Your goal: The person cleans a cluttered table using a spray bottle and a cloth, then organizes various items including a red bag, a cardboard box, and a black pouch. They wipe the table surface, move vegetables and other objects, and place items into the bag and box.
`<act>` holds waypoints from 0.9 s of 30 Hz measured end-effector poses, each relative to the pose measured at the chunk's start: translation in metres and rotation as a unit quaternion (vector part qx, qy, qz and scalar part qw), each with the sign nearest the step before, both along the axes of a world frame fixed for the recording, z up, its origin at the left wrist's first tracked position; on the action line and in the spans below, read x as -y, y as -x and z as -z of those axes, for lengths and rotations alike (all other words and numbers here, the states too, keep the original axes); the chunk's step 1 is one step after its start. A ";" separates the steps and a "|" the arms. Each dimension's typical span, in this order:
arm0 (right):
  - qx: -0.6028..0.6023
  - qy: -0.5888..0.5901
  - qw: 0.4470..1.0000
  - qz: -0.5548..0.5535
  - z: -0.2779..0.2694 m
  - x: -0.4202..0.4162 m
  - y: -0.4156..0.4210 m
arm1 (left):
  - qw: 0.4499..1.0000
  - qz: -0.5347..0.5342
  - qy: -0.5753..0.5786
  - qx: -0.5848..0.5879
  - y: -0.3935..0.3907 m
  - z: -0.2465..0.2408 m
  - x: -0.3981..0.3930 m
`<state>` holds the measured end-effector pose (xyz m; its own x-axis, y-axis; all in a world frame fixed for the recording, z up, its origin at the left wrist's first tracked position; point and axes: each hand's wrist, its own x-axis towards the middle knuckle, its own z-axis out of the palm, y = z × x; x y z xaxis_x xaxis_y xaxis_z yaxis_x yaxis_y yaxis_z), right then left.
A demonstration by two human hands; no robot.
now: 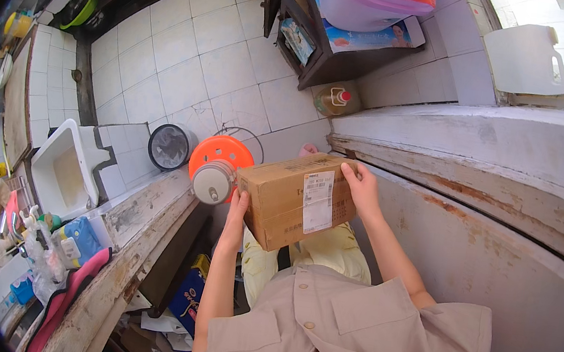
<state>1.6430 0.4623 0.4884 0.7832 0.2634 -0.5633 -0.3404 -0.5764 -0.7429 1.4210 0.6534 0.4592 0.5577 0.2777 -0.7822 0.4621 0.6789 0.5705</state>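
Note:
A closed brown cardboard box (277,213) with a white label (317,202) is held in front of my body, above my legs. My left hand (235,218) presses against its left end, with the palm side hidden. At the upper right corner, my right hand (361,186) grips the other end, thumb on top. Just beyond the box's left end are an orange perforated disc (221,149) and a grey cylindrical canister (212,183) with a knob.
A lined waste bin (171,146) stands on the tiled floor left of the disc. Farther left is a white sink (66,169). A dark cabinet (324,58) and an oil jug (337,99) stand ahead. A worn ledge (473,185) runs along the right.

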 end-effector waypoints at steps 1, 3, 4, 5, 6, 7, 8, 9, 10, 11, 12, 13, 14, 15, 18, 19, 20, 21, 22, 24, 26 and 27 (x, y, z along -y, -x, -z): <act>0.003 0.002 1.000 -0.007 0.009 -0.002 -0.010 | 1.000 -0.010 0.012 -0.014 -0.003 0.020 0.001; -0.002 0.024 0.999 -0.025 0.026 -0.010 -0.029 | 0.998 -0.033 0.032 -0.039 -0.017 0.051 0.001; 0.002 0.040 0.999 -0.032 0.039 -0.013 -0.037 | 0.994 -0.083 0.025 -0.064 -0.033 0.053 0.004; 0.006 0.055 0.998 -0.038 0.053 -0.014 -0.044 | 0.994 -0.089 0.030 -0.052 -0.048 0.059 0.003; 0.008 0.061 0.997 -0.047 0.071 -0.012 -0.054 | 0.994 -0.092 0.034 -0.039 -0.064 0.069 0.002; 0.004 0.063 0.997 -0.047 0.087 -0.012 -0.062 | 0.995 -0.092 0.040 -0.028 -0.073 0.081 0.000; 0.001 0.065 0.997 -0.046 0.102 -0.013 -0.070 | 0.989 -0.125 0.041 -0.064 -0.072 0.132 0.009; -0.001 0.067 0.997 -0.047 0.122 -0.013 -0.082 | 0.989 -0.128 0.053 -0.052 -0.084 0.158 0.010; -0.006 0.047 0.998 -0.033 0.149 -0.011 -0.089 | 0.988 -0.133 0.066 -0.042 -0.095 0.181 0.010; -0.011 0.028 0.999 -0.018 0.180 -0.006 -0.094 | 0.987 -0.137 0.079 -0.031 -0.107 0.206 0.009; -0.019 0.010 1.000 -0.003 0.208 -0.002 -0.099 | 0.985 -0.147 0.086 -0.031 -0.116 0.237 0.010; -0.030 0.023 0.999 -0.009 0.229 -0.002 -0.106 | 0.982 -0.158 0.093 -0.032 -0.123 0.272 0.012; -0.040 0.036 0.998 -0.014 0.250 -0.004 -0.111 | 0.980 -0.168 0.101 -0.033 -0.129 0.305 0.013; -0.046 0.048 0.998 -0.017 0.273 -0.004 -0.119 | 0.978 -0.175 0.109 -0.029 -0.142 0.330 0.011; -0.082 0.002 0.995 0.050 0.348 -0.010 -0.129 | 0.972 -0.197 0.122 -0.043 -0.166 0.398 0.009; -0.083 0.008 0.995 0.050 0.370 -0.010 -0.130 | 0.971 -0.196 0.130 -0.042 -0.166 0.426 0.011; -0.086 0.014 0.995 0.050 0.392 -0.012 -0.134 | 0.970 -0.196 0.137 -0.042 -0.164 0.457 0.012; -0.087 0.016 0.995 0.044 0.415 -0.017 -0.142 | 0.968 -0.202 0.142 -0.038 -0.166 0.483 0.014; -0.087 0.007 0.995 0.044 0.438 -0.016 -0.144 | 0.964 -0.224 0.136 -0.039 -0.171 0.493 0.014; -0.095 0.023 0.995 0.031 0.473 -0.018 -0.151 | 0.959 -0.238 0.151 -0.040 -0.176 0.523 0.014; -0.096 0.039 0.994 0.023 0.504 -0.016 -0.154 | 0.957 -0.241 0.159 -0.041 -0.176 0.548 0.016; -0.093 0.046 0.994 0.022 0.524 -0.015 -0.156 | 0.958 -0.236 0.159 -0.040 -0.178 0.560 0.015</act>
<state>1.7987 0.4773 -0.0358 0.6733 0.1731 -0.7188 -0.4922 -0.6205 -0.6105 1.5991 0.6386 -0.1006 0.3639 0.2248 -0.9039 0.0952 0.9564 0.2762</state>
